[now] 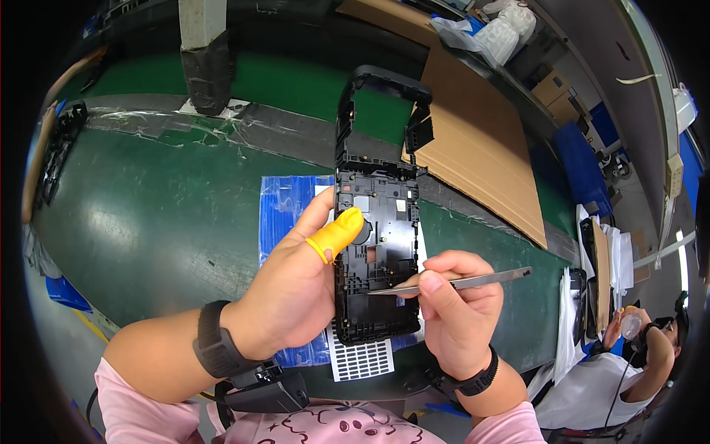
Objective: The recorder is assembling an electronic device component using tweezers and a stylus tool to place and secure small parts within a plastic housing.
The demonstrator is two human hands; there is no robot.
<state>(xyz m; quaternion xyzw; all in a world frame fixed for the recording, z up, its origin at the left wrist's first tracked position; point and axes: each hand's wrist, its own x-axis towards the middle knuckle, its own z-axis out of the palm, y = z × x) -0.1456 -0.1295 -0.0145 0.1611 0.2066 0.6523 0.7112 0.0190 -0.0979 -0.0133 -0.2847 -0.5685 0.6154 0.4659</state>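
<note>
A long black plastic housing [384, 255], with an open frame at its far end, is held upright over the bench. My left hand [288, 296] grips its left side, the thumb in a yellow finger cot [339, 233] pressing on its inner face. In my right hand [462, 311] is a pair of metal tweezers [488, 279], pinched between thumb and fingers. Their tips reach the lower inside of the housing; whether anything is between them is too small to tell. Under the housing lies a white sheet of small black labels [362, 361], partly hidden, on a blue sheet [285, 203].
The green bench [170, 214] has a taped dark strip and a wrapped post [207, 74] at the back. A cardboard sheet [481, 133] lies at the far right. Black plastic parts [63, 152] stand on the left edge. Another person [614, 370] sits at the right.
</note>
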